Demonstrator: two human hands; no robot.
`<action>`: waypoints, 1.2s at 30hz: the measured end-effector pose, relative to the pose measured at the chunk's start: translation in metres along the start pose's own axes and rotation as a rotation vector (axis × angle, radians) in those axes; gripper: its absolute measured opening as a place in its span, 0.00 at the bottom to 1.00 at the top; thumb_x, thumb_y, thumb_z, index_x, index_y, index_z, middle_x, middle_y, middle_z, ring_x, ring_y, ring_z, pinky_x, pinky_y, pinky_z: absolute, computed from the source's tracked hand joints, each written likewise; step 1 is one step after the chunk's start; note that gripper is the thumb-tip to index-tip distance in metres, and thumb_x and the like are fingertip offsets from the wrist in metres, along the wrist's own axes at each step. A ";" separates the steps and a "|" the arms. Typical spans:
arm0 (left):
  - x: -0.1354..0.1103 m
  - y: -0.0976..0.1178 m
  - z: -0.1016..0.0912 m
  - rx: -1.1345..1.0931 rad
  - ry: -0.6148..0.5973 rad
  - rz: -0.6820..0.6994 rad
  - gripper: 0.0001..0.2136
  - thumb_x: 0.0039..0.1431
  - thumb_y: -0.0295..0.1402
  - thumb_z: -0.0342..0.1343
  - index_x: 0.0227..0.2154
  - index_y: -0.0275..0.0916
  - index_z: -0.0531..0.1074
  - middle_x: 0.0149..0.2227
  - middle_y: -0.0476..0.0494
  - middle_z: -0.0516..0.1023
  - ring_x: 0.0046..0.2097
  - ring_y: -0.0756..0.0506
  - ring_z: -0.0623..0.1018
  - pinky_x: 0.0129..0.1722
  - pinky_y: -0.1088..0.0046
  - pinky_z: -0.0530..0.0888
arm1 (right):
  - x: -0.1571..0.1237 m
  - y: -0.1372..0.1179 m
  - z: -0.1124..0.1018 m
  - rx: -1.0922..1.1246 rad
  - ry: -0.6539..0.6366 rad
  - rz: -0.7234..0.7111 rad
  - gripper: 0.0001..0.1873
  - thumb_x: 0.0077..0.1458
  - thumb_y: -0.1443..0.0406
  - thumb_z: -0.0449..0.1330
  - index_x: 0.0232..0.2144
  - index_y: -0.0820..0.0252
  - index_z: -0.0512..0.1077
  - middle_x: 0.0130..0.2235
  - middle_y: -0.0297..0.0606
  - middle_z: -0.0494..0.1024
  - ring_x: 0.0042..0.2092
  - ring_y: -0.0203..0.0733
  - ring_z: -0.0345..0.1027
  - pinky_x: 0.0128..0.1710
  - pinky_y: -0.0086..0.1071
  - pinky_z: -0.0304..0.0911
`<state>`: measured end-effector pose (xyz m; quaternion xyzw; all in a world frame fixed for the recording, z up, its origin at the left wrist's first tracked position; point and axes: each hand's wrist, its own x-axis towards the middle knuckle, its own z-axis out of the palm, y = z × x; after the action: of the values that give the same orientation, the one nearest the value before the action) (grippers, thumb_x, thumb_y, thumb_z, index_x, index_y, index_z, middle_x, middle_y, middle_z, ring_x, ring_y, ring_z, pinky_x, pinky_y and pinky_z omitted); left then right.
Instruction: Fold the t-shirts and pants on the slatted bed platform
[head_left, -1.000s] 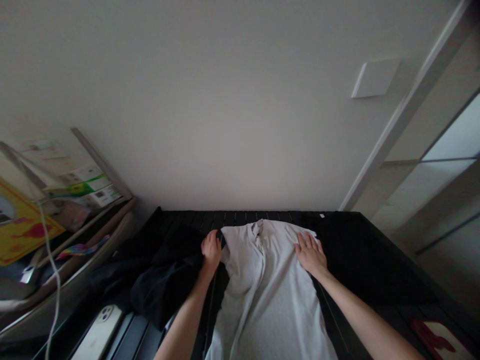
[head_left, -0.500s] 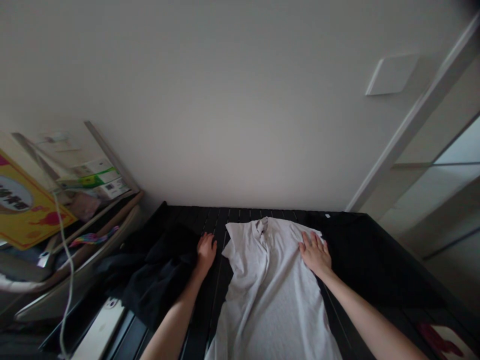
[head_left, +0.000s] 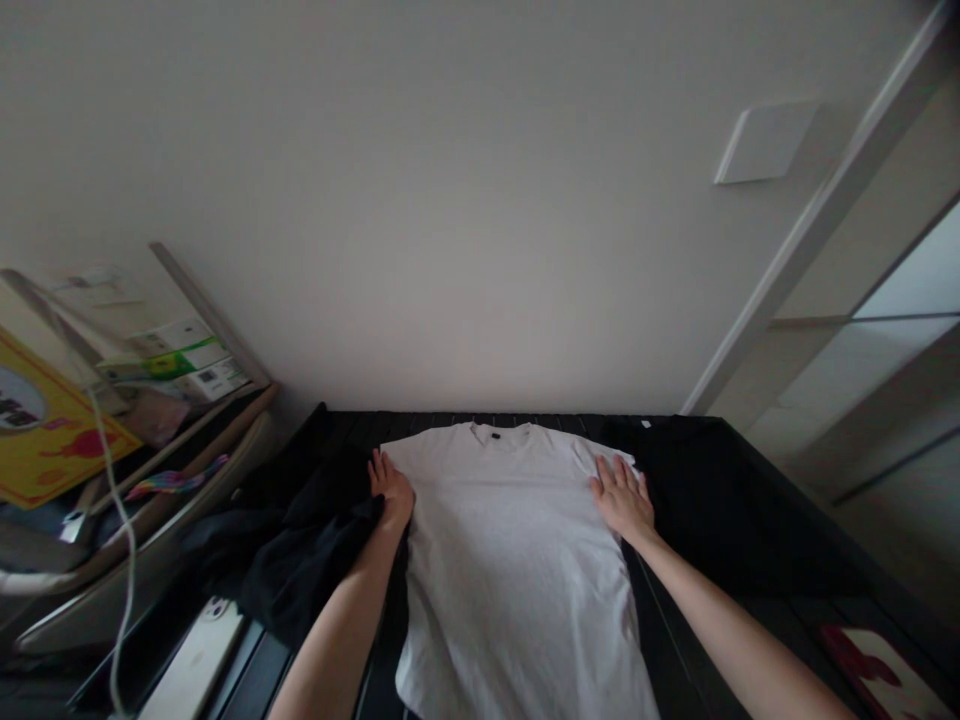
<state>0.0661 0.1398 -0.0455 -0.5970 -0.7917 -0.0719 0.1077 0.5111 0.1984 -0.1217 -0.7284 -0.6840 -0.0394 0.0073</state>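
Dim, soft indoor light; brightest patch on pale glass panel (head_left: pixel 907 270) far beyond right hand (head_left: pixel 622 503). Black cloth (head_left: pixel 315 565) beside left hand (head_left: pixel 390 490) sinks into shadow. Fisheye bend at frame edges; overall slight softness.

A single head-worn camera looks forward and down from above the person's bare left hand (head_left: pixel 390 490) and bare right hand (head_left: pixel 622 500), both close to the lens, with the forearms entering from the bottom edge. Beyond the hands, the view takes in a black slatted platform (head_left: pixel 352 425) and a smooth off-white wall (head_left: pixel 450 200). Left of the left hand, a yellow printed card (head_left: pixel 45 430) sits dim at the bent frame edge, apparently stretched by the wide lens.
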 end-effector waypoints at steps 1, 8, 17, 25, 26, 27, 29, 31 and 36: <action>0.003 -0.003 -0.002 0.011 0.004 -0.009 0.20 0.53 0.22 0.46 0.46 0.23 0.75 0.60 0.23 0.63 0.67 0.28 0.49 0.62 0.43 0.49 | 0.000 0.000 -0.001 0.000 0.005 -0.001 0.32 0.64 0.55 0.35 0.66 0.59 0.48 0.68 0.49 0.48 0.67 0.50 0.41 0.64 0.49 0.34; -0.023 0.036 0.004 0.018 0.099 0.089 0.22 0.62 0.26 0.40 0.58 0.29 0.64 0.64 0.33 0.58 0.68 0.38 0.49 0.65 0.48 0.43 | 0.000 0.000 0.001 -0.006 0.024 -0.004 0.32 0.64 0.55 0.36 0.66 0.60 0.48 0.68 0.49 0.48 0.67 0.50 0.42 0.64 0.49 0.33; -0.035 -0.044 0.017 -0.064 0.170 0.019 0.23 0.65 0.36 0.43 0.58 0.29 0.64 0.61 0.33 0.65 0.67 0.35 0.52 0.65 0.49 0.45 | -0.001 0.001 0.000 0.007 0.040 -0.020 0.32 0.64 0.54 0.35 0.66 0.60 0.49 0.68 0.49 0.49 0.67 0.51 0.43 0.64 0.49 0.35; -0.047 -0.009 0.010 -0.206 0.100 0.097 0.20 0.63 0.31 0.41 0.56 0.33 0.66 0.60 0.36 0.68 0.66 0.38 0.57 0.64 0.53 0.52 | -0.011 -0.006 -0.024 -0.003 0.092 -0.057 0.30 0.64 0.58 0.36 0.64 0.64 0.53 0.67 0.51 0.51 0.67 0.52 0.42 0.64 0.50 0.33; -0.057 -0.001 0.009 -0.239 0.081 0.117 0.20 0.63 0.30 0.42 0.56 0.34 0.65 0.60 0.37 0.67 0.66 0.39 0.57 0.63 0.54 0.54 | -0.016 -0.008 -0.030 -0.004 0.120 -0.077 0.30 0.64 0.59 0.37 0.64 0.66 0.54 0.67 0.51 0.51 0.67 0.53 0.41 0.64 0.50 0.32; -0.069 0.007 0.009 -0.263 0.060 0.128 0.21 0.62 0.29 0.43 0.57 0.34 0.64 0.61 0.37 0.66 0.66 0.39 0.57 0.63 0.55 0.56 | -0.023 -0.010 -0.038 -0.002 0.155 -0.096 0.29 0.64 0.60 0.38 0.63 0.67 0.56 0.67 0.51 0.51 0.67 0.53 0.40 0.64 0.50 0.31; -0.099 0.019 0.007 -0.281 0.015 0.107 0.23 0.60 0.29 0.45 0.58 0.33 0.62 0.62 0.35 0.63 0.65 0.38 0.58 0.62 0.56 0.59 | -0.042 -0.013 -0.054 0.017 0.222 -0.112 0.28 0.63 0.61 0.40 0.60 0.68 0.60 0.66 0.53 0.53 0.66 0.55 0.43 0.63 0.50 0.34; -0.130 0.026 0.004 -0.279 -0.023 0.059 0.24 0.60 0.30 0.46 0.59 0.30 0.61 0.63 0.31 0.61 0.64 0.36 0.60 0.61 0.56 0.61 | -0.070 -0.013 -0.068 0.047 0.241 -0.095 0.26 0.62 0.61 0.42 0.56 0.68 0.64 0.62 0.55 0.60 0.61 0.56 0.53 0.61 0.49 0.42; -0.194 0.027 -0.013 -0.376 0.030 0.029 0.23 0.63 0.33 0.42 0.61 0.35 0.58 0.64 0.32 0.59 0.64 0.37 0.60 0.60 0.54 0.62 | -0.150 -0.007 -0.073 0.107 0.151 -0.052 0.23 0.60 0.58 0.46 0.52 0.65 0.67 0.43 0.52 0.75 0.46 0.56 0.67 0.47 0.47 0.58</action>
<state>0.1448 -0.0366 -0.0830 -0.6169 -0.7539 -0.2260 0.0068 0.4912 0.0453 -0.0597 -0.7040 -0.7012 -0.0577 0.0966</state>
